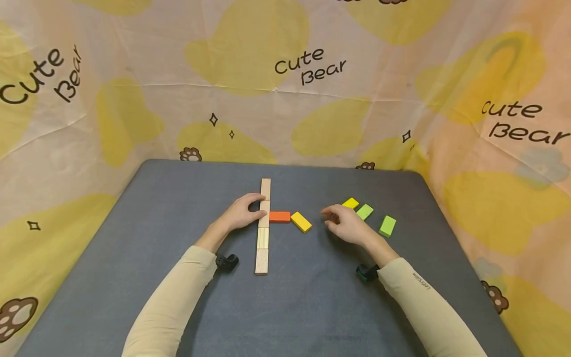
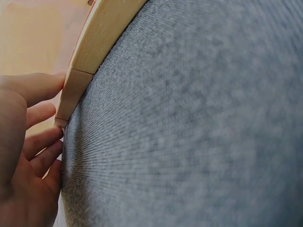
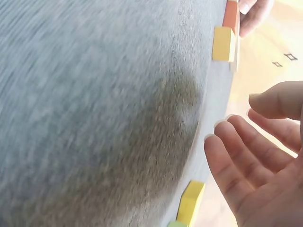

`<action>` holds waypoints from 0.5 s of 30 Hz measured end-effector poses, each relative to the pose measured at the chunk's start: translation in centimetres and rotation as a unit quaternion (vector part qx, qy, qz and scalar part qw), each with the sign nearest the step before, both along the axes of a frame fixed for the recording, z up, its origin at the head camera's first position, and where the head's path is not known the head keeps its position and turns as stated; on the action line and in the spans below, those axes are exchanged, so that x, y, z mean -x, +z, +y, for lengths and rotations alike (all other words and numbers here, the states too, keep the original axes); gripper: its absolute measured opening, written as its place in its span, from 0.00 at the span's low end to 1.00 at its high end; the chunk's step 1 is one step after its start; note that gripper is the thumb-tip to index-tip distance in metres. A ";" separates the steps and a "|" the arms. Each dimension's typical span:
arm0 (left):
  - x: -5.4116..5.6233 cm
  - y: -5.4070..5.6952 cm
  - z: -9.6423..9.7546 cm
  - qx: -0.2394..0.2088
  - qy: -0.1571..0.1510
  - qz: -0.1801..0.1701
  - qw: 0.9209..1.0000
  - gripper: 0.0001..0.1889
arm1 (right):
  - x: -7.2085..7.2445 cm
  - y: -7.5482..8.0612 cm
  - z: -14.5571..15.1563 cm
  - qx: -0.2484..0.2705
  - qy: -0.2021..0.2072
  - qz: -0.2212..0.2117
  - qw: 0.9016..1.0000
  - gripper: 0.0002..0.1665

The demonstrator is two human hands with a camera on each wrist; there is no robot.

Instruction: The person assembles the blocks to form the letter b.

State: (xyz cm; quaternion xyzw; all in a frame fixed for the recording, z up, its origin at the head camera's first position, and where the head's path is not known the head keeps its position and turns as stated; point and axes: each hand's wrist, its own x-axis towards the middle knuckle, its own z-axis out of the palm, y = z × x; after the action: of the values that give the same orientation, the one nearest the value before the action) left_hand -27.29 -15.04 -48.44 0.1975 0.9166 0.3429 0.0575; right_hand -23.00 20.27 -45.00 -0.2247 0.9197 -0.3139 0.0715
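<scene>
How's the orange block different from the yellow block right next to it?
The orange block is reddish; the yellow block is golden. The orange block sticks straight out from the wooden row; the yellow block sits slanted. The orange block is nearer that row than the yellow block. Both lie on the gray table.

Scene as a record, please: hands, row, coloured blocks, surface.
left hand: fingers touching wooden row
right hand: holding nothing, fingers loosely bent
wooden row: four plain blocks, end to end
orange block: end-on at the row's right side
near yellow block: angled, by the orange block's right end
right group: far yellow block, two green blocks
surface: grey table
</scene>
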 end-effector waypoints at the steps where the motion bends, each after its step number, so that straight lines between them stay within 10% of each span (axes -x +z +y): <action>1: 0.0 0.0 0.0 -0.001 0.001 -0.002 1.000 0.31 | 0.0 0.0 0.2 0.003 -0.002 0.003 1.000 0.20; 15: 0.0 -0.2 -0.1 -0.006 0.001 0.000 1.000 0.31 | -0.1 0.7 3.3 -0.016 -0.056 0.040 0.997 0.20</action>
State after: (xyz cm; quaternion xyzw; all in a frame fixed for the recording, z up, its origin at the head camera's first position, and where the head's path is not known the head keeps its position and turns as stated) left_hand -27.33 -15.18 -48.61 0.1970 0.9147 0.3485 0.0560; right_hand -22.87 23.61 -44.32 -0.1842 0.9378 -0.2935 0.0202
